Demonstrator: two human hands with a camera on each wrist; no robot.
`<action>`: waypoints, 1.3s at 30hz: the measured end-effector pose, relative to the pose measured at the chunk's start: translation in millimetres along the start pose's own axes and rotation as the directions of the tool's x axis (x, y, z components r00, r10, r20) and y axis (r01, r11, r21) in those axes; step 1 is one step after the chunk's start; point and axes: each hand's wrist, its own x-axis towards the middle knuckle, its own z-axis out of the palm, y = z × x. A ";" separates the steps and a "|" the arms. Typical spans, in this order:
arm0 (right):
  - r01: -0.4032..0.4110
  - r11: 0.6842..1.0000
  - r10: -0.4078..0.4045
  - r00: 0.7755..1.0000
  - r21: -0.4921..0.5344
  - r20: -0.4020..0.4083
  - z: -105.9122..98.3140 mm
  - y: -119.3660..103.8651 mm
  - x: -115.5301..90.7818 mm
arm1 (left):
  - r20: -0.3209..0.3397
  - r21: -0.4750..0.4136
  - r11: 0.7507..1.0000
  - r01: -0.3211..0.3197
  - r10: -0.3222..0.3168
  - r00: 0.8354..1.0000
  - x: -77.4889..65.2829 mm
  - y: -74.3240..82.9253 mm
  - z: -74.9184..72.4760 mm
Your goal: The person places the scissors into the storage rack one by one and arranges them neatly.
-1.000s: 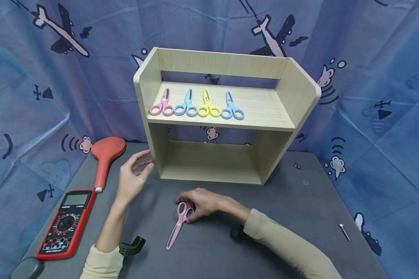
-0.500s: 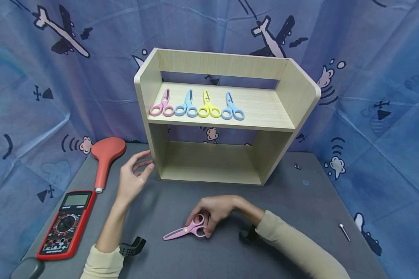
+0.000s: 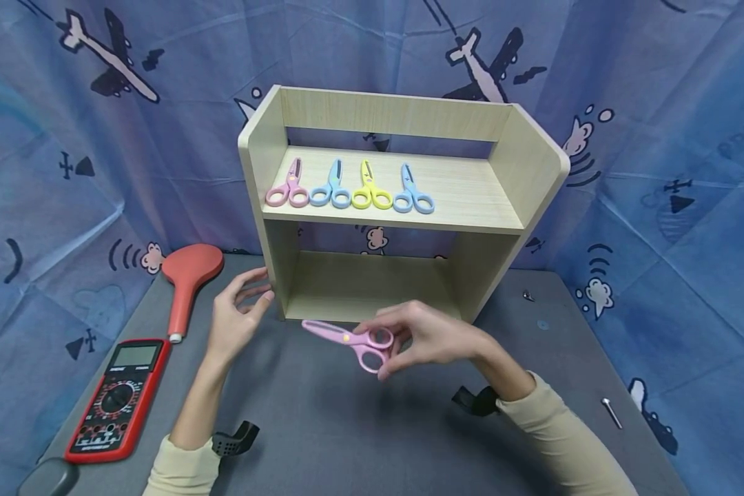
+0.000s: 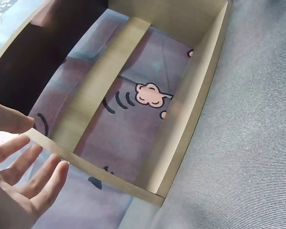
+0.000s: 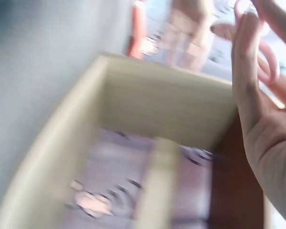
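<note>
My right hand (image 3: 424, 337) pinches a pair of pink scissors (image 3: 350, 339) by the handle loops and holds them above the grey table (image 3: 533, 386), blades pointing left, just in front of the wooden shelf (image 3: 536, 169). The blurred right wrist view shows those pink loops (image 5: 267, 62) against my fingers (image 5: 245, 52). My left hand (image 3: 235, 313) rests with fingers relaxed beside the shelf's lower left corner, also seen as the left hand (image 4: 24, 181) in its wrist view. On the upper board lie pink scissors (image 3: 288, 186), blue scissors (image 3: 331, 187), yellow scissors (image 3: 368, 187) and a second blue pair (image 3: 412, 190).
A red multimeter (image 3: 118, 399) lies at the table's front left, with a red round-headed tool (image 3: 186, 279) behind it. A screw (image 3: 611, 412) and a small metal bit (image 3: 527, 295) lie on the right side. Blue printed cloth (image 3: 657, 172) hangs around the table.
My right hand gripped the pink scissors on the table, turned them and lifted them up toward the shelf front. The left hand stayed put.
</note>
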 end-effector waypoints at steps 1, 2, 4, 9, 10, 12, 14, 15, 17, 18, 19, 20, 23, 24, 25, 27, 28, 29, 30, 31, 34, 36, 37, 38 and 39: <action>0.020 1.000 -0.021 0.998 -0.015 -0.058 -7.6 -7.2 -3.2 | -0.001 0.001 1.000 0.000 0.000 1.000 0.2 -0.2 -0.1; 0.038 0.999 -0.041 0.992 -0.029 -0.116 -15.5 -14.4 -6.3 | -0.001 0.000 1.000 0.000 0.000 1.000 0.4 -0.2 -0.1; 0.068 0.994 -0.086 0.969 -0.081 -0.232 -31.9 -27.3 -12.2 | 0.000 -0.002 1.000 0.000 0.000 1.000 0.8 -0.2 0.0; 0.015 0.980 -0.115 0.856 -0.198 -0.504 -74.5 -46.7 -20.9 | 0.000 0.000 1.000 -0.003 0.003 1.000 2.6 0.7 1.2; -0.027 0.978 -0.095 0.826 -0.207 -0.555 -82.7 -47.9 -21.6 | 0.001 0.001 1.000 -0.004 0.004 1.000 2.9 0.7 1.7; -0.125 0.967 -0.047 0.768 -0.222 -0.638 -98.0 -46.9 -22.5 | 0.003 0.002 1.000 -0.006 0.006 1.000 3.3 0.7 2.6; -0.213 0.947 -0.011 0.724 -0.239 -0.690 -111.3 -42.2 -23.1 | 0.003 0.003 1.000 -0.006 0.006 1.000 3.4 0.5 3.0; -0.248 0.938 0.007 0.708 -0.240 -0.706 -117.4 -37.8 -23.4 | 0.003 0.005 1.000 -0.006 0.006 1.000 3.3 0.3 3.1; -0.313 0.917 0.036 0.683 -0.248 -0.729 -127.5 -28.5 -23.6 | 0.003 0.008 1.000 -0.005 0.005 1.000 3.2 0.1 3.1; -0.336 0.908 0.049 0.676 -0.249 -0.735 -131.8 -23.4 -23.9 | 0.002 0.010 1.000 -0.005 0.005 1.000 3.0 -0.1 3.0; -0.360 0.902 0.068 0.666 -0.240 -0.743 -134.9 -19.5 -24.3 | 0.002 0.012 1.000 -0.005 0.005 1.000 2.9 -0.2 2.9; -0.383 0.894 0.085 0.656 -0.234 -0.750 -137.6 -16.0 -24.7 | 0.001 0.012 1.000 -0.005 0.005 1.000 2.8 -0.3 2.8; -0.441 0.869 0.131 0.641 -0.224 -0.757 -142.9 -10.6 -25.2 | 0.001 0.009 1.000 -0.003 0.003 1.000 2.8 -0.3 2.7; -0.457 0.861 0.142 0.637 -0.224 -0.757 -143.6 -10.6 -25.0 | 0.001 0.007 1.000 -0.002 0.002 1.000 3.0 -0.4 2.5; -0.472 0.853 0.154 0.635 -0.223 -0.757 -143.9 -11.3 -24.5 | 0.001 0.004 1.000 -0.001 0.001 1.000 3.2 -0.4 2.4; -0.489 0.842 0.165 0.636 -0.228 -0.754 -144.9 -11.9 -22.7 | 0.000 0.002 1.000 0.001 -0.001 1.000 3.5 -0.4 2.1; -0.496 0.837 0.169 0.635 -0.230 -0.754 -145.0 -12.2 -21.7 | 0.000 0.001 1.000 0.002 -0.002 1.000 3.6 -0.5 1.9; -0.500 0.834 0.170 0.634 -0.232 -0.755 -144.9 -12.6 -20.8 | -0.001 0.001 1.000 0.003 -0.003 1.000 3.8 -0.6 1.8; -0.499 0.835 0.168 0.634 -0.233 -0.755 -144.8 -12.8 -19.9 | -0.001 0.002 1.000 0.003 -0.003 1.000 3.7 -0.7 1.7; -0.499 0.835 0.169 0.633 -0.232 -0.755 -144.8 -12.8 -19.3 | -0.002 0.003 1.000 0.005 -0.005 1.000 3.6 -0.7 1.7; -0.497 0.838 0.173 0.634 -0.226 -0.754 -144.4 -12.7 -18.8 | -0.001 0.003 1.000 0.009 -0.009 1.000 3.0 -0.8 1.4; -0.495 0.842 0.181 0.636 -0.217 -0.750 -144.6 -11.6 -19.8 | -0.001 0.003 1.000 0.011 -0.011 1.000 2.6 -0.7 1.4; -0.494 0.843 0.187 0.637 -0.210 -0.748 -144.5 -11.9 -20.5 | -0.001 0.002 1.000 0.010 -0.010 1.000 2.4 -0.6 1.4; -0.495 0.845 0.194 0.637 -0.203 -0.746 -144.2 -12.3 -21.5 | -0.001 0.003 1.000 0.009 -0.009 1.000 2.2 -0.6 1.5; -0.494 0.847 0.200 0.637 -0.195 -0.744 -144.0 -12.5 -22.5 | -0.001 0.005 1.000 0.009 -0.009 1.000 2.1 -0.5 1.5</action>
